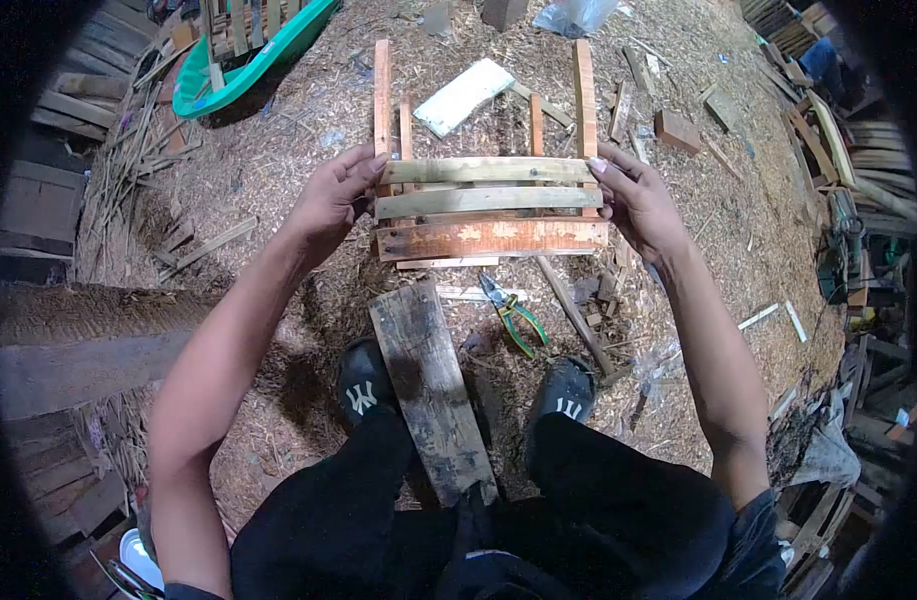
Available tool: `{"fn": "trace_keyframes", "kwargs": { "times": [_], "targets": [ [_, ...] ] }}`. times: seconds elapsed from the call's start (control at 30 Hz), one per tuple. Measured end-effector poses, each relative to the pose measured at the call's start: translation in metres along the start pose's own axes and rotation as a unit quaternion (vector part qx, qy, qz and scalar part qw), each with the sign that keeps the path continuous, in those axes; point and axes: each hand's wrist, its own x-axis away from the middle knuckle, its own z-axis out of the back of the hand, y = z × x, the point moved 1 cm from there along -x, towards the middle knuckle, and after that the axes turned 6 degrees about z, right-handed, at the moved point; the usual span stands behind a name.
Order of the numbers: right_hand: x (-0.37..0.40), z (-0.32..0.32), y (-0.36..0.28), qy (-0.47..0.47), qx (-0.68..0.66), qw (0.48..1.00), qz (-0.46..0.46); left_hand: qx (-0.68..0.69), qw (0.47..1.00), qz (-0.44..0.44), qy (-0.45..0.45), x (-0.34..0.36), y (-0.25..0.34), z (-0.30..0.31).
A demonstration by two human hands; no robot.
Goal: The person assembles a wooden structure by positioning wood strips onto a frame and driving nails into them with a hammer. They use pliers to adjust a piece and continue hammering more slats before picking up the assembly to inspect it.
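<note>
A small wooden frame with upright posts (382,100) and curved crosspieces stands in front of me. My left hand (340,193) pinches the left end of the top curved wooden slat (478,171), thumb on its near face. At the slat's other end my right hand (638,203) grips it the same way. Just below lies a second pale slat (488,202), close to the fingers of both hands. Under that is a wider reddish curved board (493,238). The fingers behind the slat are partly hidden.
Pliers with green and yellow handles (518,322) lie on the shavings between my shoes, beside a weathered plank (433,390). A white board (465,96) and a wood block (677,132) lie beyond. A green plastic piece (263,65) is at upper left; scrap wood lines both sides.
</note>
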Motion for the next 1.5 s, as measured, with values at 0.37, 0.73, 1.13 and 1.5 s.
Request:
{"fn": "trace_keyframes", "kwargs": {
  "times": [0.37,0.73,1.13,1.5],
  "targets": [
    [0.002,-0.001,0.005,0.014,0.040,0.999,0.032,0.021,1.000,-0.011,-0.013,0.003,-0.001,-0.001],
    [0.015,0.000,-0.001,-0.015,0.096,0.995,0.036,0.031,0.999,-0.022,-0.036,0.008,-0.009,0.003],
    [0.019,0.003,0.002,-0.002,0.143,0.989,0.037,0.018,0.999,-0.012,-0.028,0.015,-0.007,0.002],
    [0.023,-0.004,-0.002,0.011,0.112,0.993,0.033,0.036,0.998,-0.007,-0.041,0.011,-0.009,0.005]
  ]
}}
